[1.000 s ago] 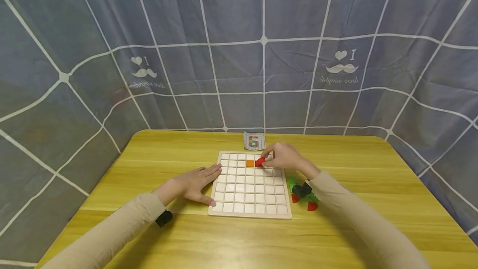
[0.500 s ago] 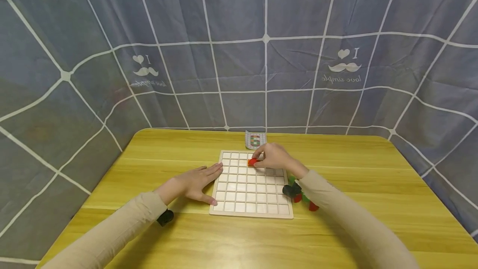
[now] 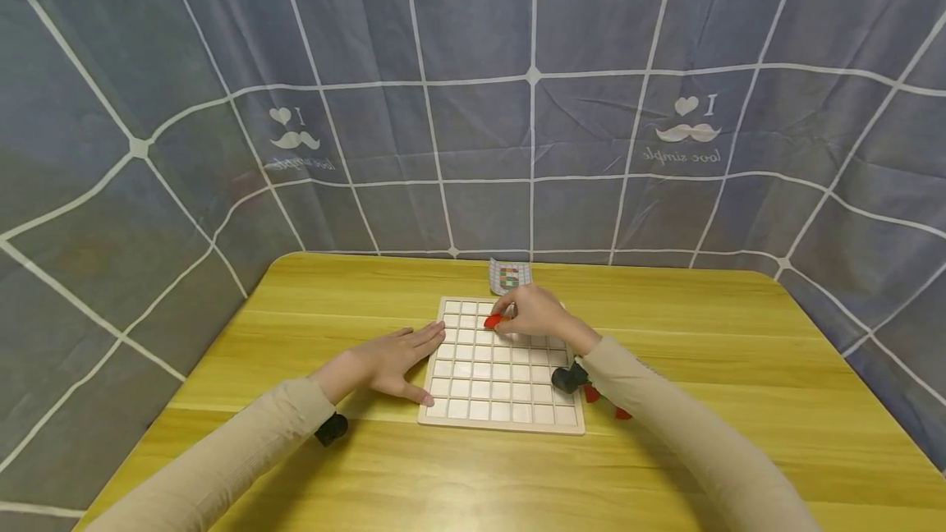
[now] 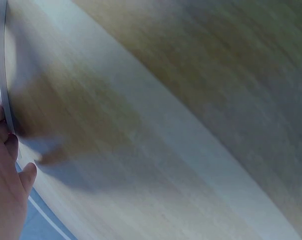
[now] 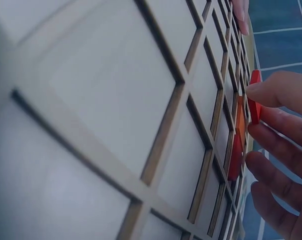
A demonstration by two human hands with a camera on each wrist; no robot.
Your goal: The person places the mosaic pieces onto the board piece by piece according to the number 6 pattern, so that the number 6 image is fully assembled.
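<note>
A square grid board [image 3: 481,392] lies on the table. My left hand [image 3: 392,361] rests beside it, its extended fingers touching the board's left edge; in the left wrist view only part of that hand [image 4: 6,185] shows. Over the board's far rows, my right hand [image 3: 535,312] pinches a red quarter-round piece [image 3: 491,322] between thumb and finger. The right wrist view has this red piece [image 5: 255,97] raised just off the grid. Below it, an orange tile [image 5: 240,115] and another red piece [image 5: 235,157] sit in neighbouring cells.
Behind the board lies a paper card [image 3: 510,276] with a coloured grid pattern. Several loose pieces, including a red one [image 3: 592,393], lie right of the board, partly hidden by the right sleeve and its black wrist camera [image 3: 567,378]. A grey curtain [image 3: 480,130] hangs behind the table.
My right hand has moved left along the far rows with the red piece, past the orange tile. The left hand has stayed at the board's edge.
</note>
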